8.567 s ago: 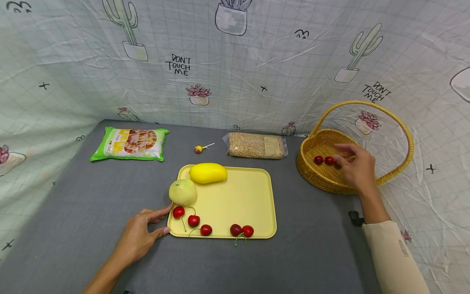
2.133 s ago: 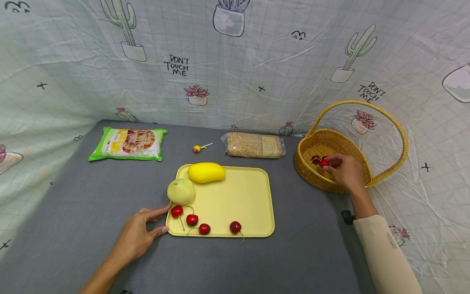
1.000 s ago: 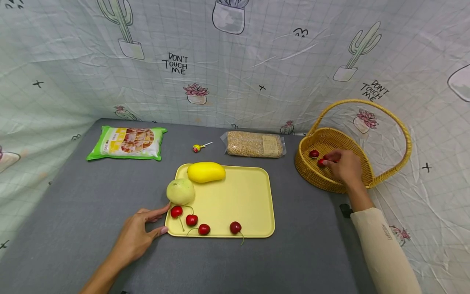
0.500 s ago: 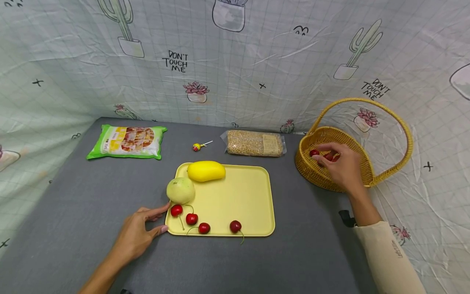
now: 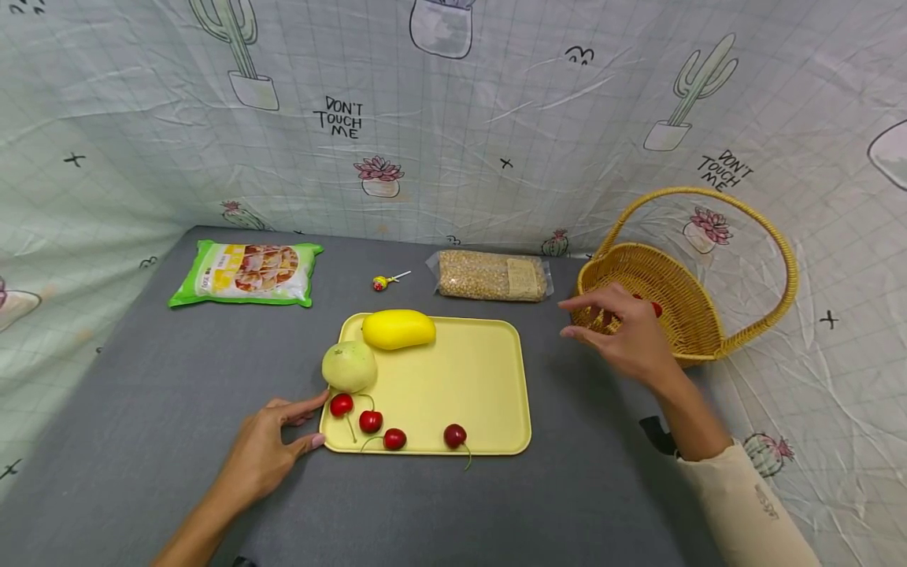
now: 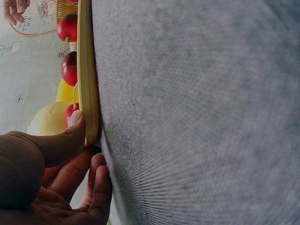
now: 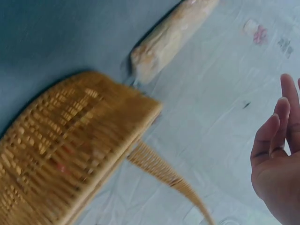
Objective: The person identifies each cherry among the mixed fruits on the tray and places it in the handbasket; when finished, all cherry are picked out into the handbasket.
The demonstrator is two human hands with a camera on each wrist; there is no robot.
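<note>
My left hand point(image 5: 264, 453) holds the lower left corner of a yellow tray point(image 5: 464, 378); in the left wrist view its thumb point(image 6: 70, 133) presses the rim. On the tray lie a yellow mango point(image 5: 399, 329), a pale green round fruit point(image 5: 349, 367), three red cherries in the lower left, and a darker cherry point(image 5: 455, 435) by the front edge, its stem over the rim. My right hand point(image 5: 631, 335), thumb and fingers spread and holding nothing, is over the left rim of a wicker basket point(image 5: 697, 327). Red cherries point(image 5: 657, 309) inside are mostly hidden behind it.
Along the back of the grey table lie a green and white food packet point(image 5: 248, 273), a lollipop point(image 5: 381, 283) and a clear bag of yellowish beans or grains point(image 5: 489, 276). The basket's tall handle point(image 5: 788, 268) arches up at the right. A printed cloth hangs behind.
My right hand let go of a cherry in the basket and has moved left, out over its rim. One of two cherries at the tray's front edge has gone since the oldest frame.
</note>
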